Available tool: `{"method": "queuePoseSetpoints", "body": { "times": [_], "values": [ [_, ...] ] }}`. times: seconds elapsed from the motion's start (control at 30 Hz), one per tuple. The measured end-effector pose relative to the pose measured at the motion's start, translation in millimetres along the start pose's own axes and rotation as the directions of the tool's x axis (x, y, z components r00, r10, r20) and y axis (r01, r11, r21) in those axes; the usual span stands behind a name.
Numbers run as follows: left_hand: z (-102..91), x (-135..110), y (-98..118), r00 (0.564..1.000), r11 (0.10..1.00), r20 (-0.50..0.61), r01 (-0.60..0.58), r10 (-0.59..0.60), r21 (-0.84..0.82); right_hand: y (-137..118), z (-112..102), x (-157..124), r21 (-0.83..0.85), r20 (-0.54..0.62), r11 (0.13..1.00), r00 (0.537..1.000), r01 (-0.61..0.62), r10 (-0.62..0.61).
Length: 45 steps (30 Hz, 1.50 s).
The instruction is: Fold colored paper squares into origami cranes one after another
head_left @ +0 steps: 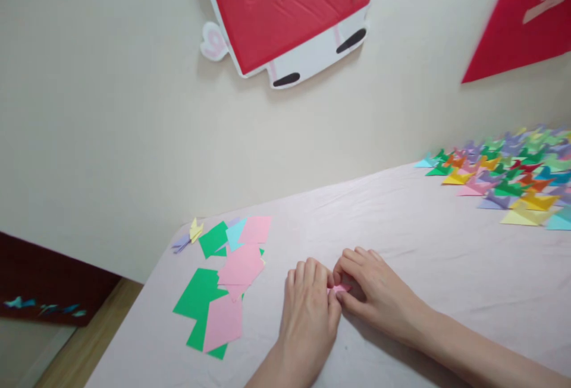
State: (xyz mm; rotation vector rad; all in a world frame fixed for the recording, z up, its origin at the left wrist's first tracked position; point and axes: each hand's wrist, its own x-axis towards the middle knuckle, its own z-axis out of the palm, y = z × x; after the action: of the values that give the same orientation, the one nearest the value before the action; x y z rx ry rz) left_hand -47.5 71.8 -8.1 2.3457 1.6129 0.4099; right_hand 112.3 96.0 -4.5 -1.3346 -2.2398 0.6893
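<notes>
Close together over the table, my left hand [310, 304] and my right hand [379, 293] meet at a small pink piece of folded paper [341, 288]. Thumb and fingers of each hand are closed on it, so most of it is hidden and its folded shape is hard to make out. To the left of my hands lie loose paper squares, among them a pink sheet [223, 324], another pink sheet [241, 265] and a green sheet [196, 293], partly overlapping. A light blue sheet [235, 234] sits farther back.
Many folded paper figures [513, 180] in mixed colours stand in rows at the right back of the cloth-covered table [312, 215]. Yellow and purple folded papers [195, 231] lie near its left corner. A wall [111, 108] with red decorations [289, 7] rises behind.
</notes>
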Motion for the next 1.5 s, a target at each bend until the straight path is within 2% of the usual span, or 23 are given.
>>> {"method": "queuePoseSetpoints", "body": {
  "times": [0.23,0.4,0.57,0.8,0.9,1.13,1.5],
  "values": [
    [1.7,-1,3,0.999,0.995,0.001,0.033,-0.033,0.09,-1,2,2,-0.035,-0.002,0.999,1.0,-0.008,0.008],
    [3.1,-3,5,0.997,0.994,-0.027,0.073,-0.071,0.084,7,2,4,-0.031,0.009,1.0,1.0,0.003,-0.002],
    [2.8,-7,10,0.987,0.988,-0.081,0.144,-0.139,0.059,4,-2,2,0.014,0.002,0.999,0.999,0.032,-0.032],
    [1.5,-12,15,0.983,0.99,-0.123,0.14,-0.139,0.004,0,3,-5,-0.046,-0.061,0.997,0.996,0.056,-0.059],
    [3.1,-13,13,0.979,0.991,-0.151,0.134,-0.136,-0.025,6,5,-3,-0.025,-0.05,0.997,0.996,0.068,-0.069],
    [3.8,-13,8,0.978,0.98,-0.133,0.145,-0.163,-0.135,20,5,3,0.078,-0.043,0.994,0.996,0.08,-0.077],
    [3.4,-17,4,0.969,0.98,-0.206,0.103,-0.138,-0.173,18,5,-4,0.09,-0.072,0.99,0.992,0.109,-0.103]
  ]
}}
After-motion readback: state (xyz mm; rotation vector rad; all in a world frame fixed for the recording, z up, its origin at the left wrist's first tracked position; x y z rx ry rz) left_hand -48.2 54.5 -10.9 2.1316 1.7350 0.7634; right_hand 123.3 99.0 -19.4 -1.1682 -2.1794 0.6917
